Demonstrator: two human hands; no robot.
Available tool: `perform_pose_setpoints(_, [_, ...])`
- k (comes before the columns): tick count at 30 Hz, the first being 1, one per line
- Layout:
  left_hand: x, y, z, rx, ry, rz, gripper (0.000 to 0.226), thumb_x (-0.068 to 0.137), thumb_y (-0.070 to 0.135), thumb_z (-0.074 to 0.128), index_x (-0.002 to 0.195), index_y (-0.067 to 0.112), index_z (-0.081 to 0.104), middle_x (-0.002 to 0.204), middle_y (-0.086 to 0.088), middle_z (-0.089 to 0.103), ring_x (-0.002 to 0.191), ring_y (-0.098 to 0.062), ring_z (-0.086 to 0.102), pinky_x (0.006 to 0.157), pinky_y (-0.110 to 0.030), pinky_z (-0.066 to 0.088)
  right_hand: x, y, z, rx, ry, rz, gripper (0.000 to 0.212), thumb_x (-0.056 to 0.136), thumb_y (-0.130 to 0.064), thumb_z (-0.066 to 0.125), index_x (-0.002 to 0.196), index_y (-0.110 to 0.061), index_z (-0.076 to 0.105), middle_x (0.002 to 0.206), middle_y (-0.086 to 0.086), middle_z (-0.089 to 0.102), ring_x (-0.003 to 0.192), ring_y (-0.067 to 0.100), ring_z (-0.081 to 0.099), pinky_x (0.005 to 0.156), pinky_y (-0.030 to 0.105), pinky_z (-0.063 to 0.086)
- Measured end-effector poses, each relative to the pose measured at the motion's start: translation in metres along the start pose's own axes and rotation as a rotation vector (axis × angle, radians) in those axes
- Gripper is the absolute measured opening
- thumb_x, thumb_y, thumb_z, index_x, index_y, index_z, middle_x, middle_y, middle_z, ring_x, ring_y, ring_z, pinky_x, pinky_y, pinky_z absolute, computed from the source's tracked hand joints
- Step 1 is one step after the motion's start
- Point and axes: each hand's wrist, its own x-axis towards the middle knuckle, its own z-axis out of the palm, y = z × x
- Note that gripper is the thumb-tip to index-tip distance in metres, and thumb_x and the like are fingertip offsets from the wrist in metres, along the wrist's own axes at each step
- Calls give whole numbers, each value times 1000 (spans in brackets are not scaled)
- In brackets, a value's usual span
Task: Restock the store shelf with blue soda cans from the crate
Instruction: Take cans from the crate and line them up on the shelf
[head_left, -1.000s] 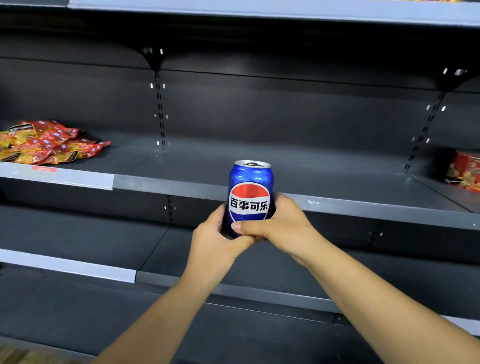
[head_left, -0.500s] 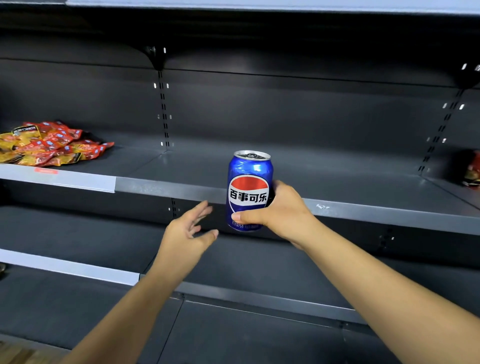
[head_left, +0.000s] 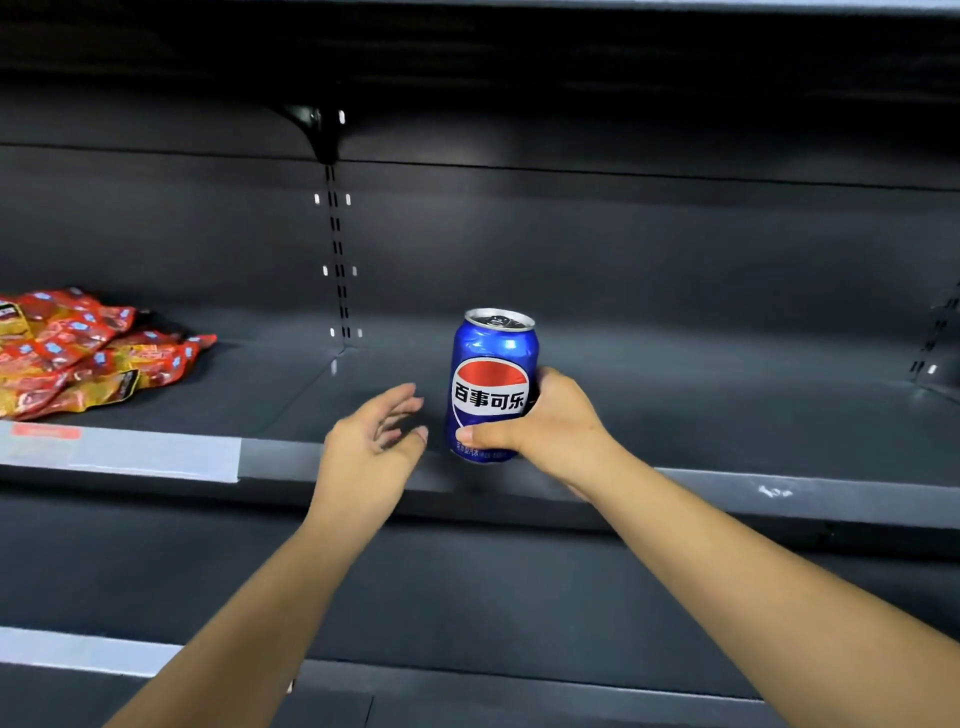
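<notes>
Right hand (head_left: 540, 426): fingers wrapped round upright blue metal soda can (head_left: 493, 382), frame centre, at the dark grey shelf (head_left: 727, 415) edge.
Left hand (head_left: 371, 447): fingers loosely spread, holding nothing.

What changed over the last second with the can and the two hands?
The left hand let go of the blue soda can and now hangs open beside it. The right hand carried the can up and forward to the front edge of the shelf. The right hand's grip, the can's upright pose and the snack packets stayed the same.
</notes>
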Motion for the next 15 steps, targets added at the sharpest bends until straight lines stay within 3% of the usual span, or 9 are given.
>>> perform_pose_setpoints(6, [76,-23,-30,10,-72,-52,42,84,-5,62,125,3,55,108,-6,62,100,-14,59,91,-23,42,58,-9,52,-45,38,15,59,55,-19,90,107,-16,60,102,-4,69,95,12,64,86,31,53])
perform_pose_setpoints(12, [128,-44,-54,2,-153,-100,38,87,-1,60,124,4,56,103,-3,64,85,-1,59,73,-7,46,109,-3,97,-76,61,62,60,53,-19,91,107,-15,63,100,-3,70,94,13,65,85,31,54])
perform_pose_setpoints(15, [152,-57,-65,-29,-149,-145,34,87,0,59,121,6,57,87,5,63,80,1,58,81,-10,46,129,1,119,-85,69,85,61,53,-19,90,107,-14,62,100,-2,70,93,13,65,83,28,54])
